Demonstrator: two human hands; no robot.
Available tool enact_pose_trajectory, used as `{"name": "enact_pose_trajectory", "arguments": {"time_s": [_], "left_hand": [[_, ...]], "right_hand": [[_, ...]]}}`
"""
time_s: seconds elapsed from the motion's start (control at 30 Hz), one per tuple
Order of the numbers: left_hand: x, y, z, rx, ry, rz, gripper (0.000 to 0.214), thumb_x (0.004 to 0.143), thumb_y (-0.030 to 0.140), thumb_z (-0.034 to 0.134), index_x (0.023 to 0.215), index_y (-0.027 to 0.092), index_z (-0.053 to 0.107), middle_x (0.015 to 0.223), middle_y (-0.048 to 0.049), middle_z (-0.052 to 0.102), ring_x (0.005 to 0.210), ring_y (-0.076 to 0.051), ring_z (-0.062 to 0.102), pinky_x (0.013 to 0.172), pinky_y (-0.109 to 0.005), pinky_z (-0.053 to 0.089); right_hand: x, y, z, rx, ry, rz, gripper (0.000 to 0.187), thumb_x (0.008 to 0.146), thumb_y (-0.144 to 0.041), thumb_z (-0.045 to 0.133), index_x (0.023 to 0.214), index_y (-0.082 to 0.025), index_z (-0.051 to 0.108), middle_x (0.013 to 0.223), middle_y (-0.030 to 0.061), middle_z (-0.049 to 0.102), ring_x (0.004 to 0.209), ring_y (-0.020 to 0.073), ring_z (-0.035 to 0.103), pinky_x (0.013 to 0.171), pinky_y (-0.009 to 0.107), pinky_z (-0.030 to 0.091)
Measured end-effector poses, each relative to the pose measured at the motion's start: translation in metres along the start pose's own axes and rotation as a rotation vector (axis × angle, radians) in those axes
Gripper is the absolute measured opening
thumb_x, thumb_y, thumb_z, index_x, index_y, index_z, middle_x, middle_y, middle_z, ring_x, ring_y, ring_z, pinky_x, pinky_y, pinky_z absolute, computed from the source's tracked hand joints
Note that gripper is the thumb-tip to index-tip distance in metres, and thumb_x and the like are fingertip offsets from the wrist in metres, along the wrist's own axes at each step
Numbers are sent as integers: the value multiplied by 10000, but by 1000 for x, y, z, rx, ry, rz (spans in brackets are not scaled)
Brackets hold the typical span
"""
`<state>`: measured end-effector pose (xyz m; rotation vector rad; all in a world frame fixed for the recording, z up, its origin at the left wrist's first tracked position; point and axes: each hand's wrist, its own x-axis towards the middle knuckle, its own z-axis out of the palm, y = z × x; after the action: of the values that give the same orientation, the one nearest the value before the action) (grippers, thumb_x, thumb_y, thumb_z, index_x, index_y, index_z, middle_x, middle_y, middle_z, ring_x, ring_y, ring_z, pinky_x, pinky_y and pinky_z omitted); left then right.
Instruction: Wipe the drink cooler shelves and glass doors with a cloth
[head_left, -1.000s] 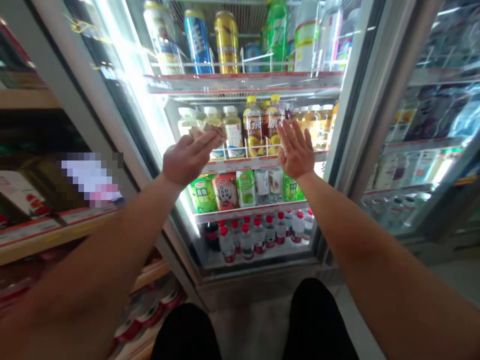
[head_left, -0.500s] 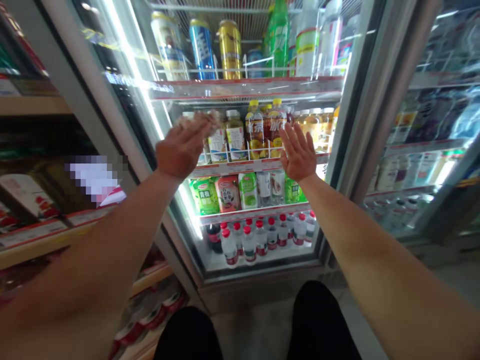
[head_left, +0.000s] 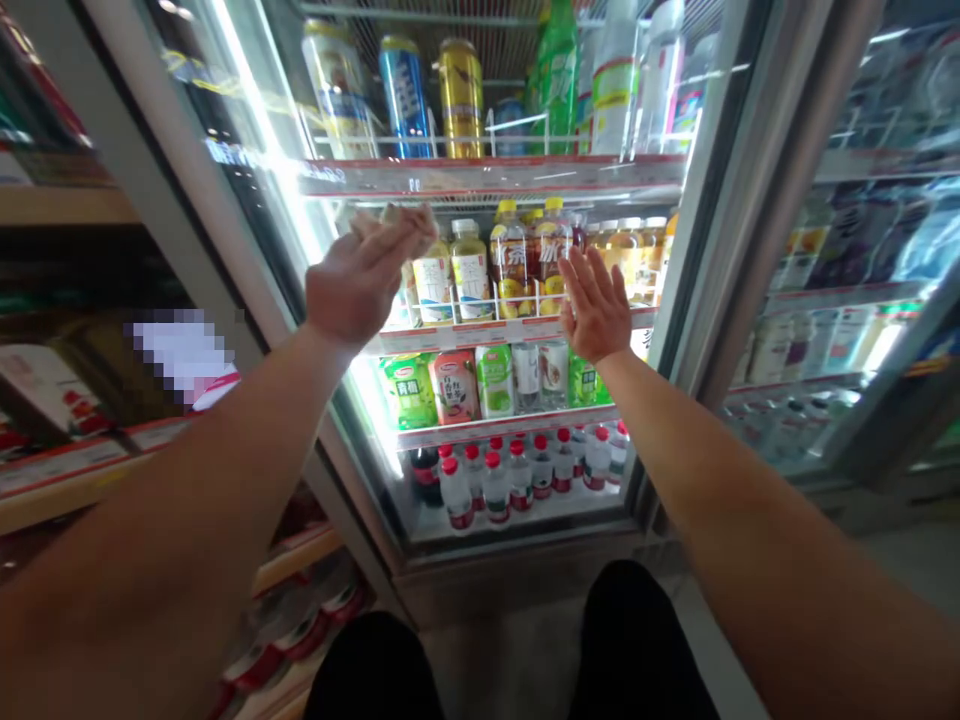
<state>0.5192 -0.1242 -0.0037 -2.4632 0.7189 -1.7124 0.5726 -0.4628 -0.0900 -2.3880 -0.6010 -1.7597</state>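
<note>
I face an open, lit drinks fridge. My left hand is raised at the left end of the second shelf, with its fingers laid together over a pale crumpled cloth, just below the upper shelf's front rail. Pale tea bottles stand right behind it. My right hand is open with its fingers spread. It holds nothing and hovers in front of the second shelf's price rail, near yellow-capped bottles.
Tall cans and green bottles fill the top shelf, cartons the third, red-capped water bottles the bottom. The glass door stands open at left beside wooden shelves. A closed fridge door is at right. My knees are below.
My left hand with the cloth has moved up and to the left, from in front of the pale bottles to just under the upper shelf. My right hand has barely shifted.
</note>
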Motion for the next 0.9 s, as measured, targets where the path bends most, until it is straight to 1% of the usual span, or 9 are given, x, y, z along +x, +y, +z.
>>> {"name": "enact_pose_trajectory", "arguments": {"time_s": [0.07, 0.13, 0.23, 0.3, 0.5, 0.57, 0.63, 0.73, 0.9], "left_hand": [[6, 5, -4, 56, 41, -81, 434, 1050, 323, 342, 1461, 330, 479, 1519, 120, 483, 1302, -257, 534, 1043, -536, 483], [3, 15, -2, 75, 40, -78, 424, 1053, 283, 340, 1443, 274, 506, 1503, 81, 516, 1318, -224, 525, 1084, -485, 469], [-10, 25, 5, 62, -68, 99, 383, 1058, 293, 366, 1363, 292, 597, 1410, 73, 610, 1264, -202, 578, 1031, -396, 520], [-9, 23, 5, 61, -96, 170, 363, 1056, 291, 397, 1343, 321, 619, 1380, 74, 633, 1207, -201, 616, 977, -377, 549], [12, 9, 1, 156, 159, -38, 392, 1061, 250, 414, 1436, 249, 529, 1465, 22, 564, 1228, -213, 599, 1031, -434, 516], [6, 14, 6, 149, 144, 8, 377, 1056, 242, 418, 1403, 261, 564, 1432, 33, 595, 1223, -215, 607, 998, -414, 539], [-4, 21, 10, 115, 64, 129, 362, 1050, 239, 422, 1354, 303, 608, 1377, 55, 638, 1206, -212, 624, 925, -380, 572], [-6, 24, 9, 95, 1, 225, 364, 1051, 243, 419, 1339, 353, 612, 1341, 73, 660, 1149, -192, 649, 814, -353, 593], [9, 21, 3, 183, 197, 110, 387, 1040, 207, 446, 1407, 269, 554, 1407, 43, 614, 1113, -180, 649, 871, -373, 596]], "right_hand": [[0, 1, 1, -1, 6, -3, 586, 1001, -313, 307, 1583, -238, 300, 1636, 26, 332, 1550, 249, 207, 1266, 538, 199], [0, 1, 2, -3, 13, -6, 584, 999, -313, 313, 1577, -227, 316, 1631, 30, 344, 1545, 258, 223, 1261, 542, 207], [0, 1, 3, -4, 22, -13, 588, 995, -306, 321, 1578, -232, 312, 1631, 24, 345, 1544, 257, 227, 1263, 537, 206], [0, 1, 3, -2, 24, -18, 597, 996, -304, 321, 1589, -242, 282, 1634, 19, 341, 1547, 254, 217, 1265, 535, 203], [0, 1, 2, 16, 6, -10, 607, 1008, -305, 307, 1606, -259, 216, 1642, 17, 325, 1549, 266, 208, 1263, 550, 198], [0, 0, 1, 19, 8, -9, 605, 1006, -301, 308, 1604, -253, 229, 1639, 21, 334, 1546, 270, 218, 1261, 553, 201], [0, 0, 1, 19, 11, -10, 603, 1004, -299, 311, 1601, -250, 241, 1633, 23, 345, 1543, 274, 230, 1259, 556, 209], [0, -1, 0, 24, 14, -13, 607, 1007, -304, 309, 1605, -256, 222, 1631, 23, 349, 1542, 276, 232, 1257, 560, 215], [-1, 1, 2, 18, 23, -19, 611, 1011, -308, 300, 1610, -272, 184, 1636, 11, 340, 1549, 260, 210, 1263, 552, 204]]}}
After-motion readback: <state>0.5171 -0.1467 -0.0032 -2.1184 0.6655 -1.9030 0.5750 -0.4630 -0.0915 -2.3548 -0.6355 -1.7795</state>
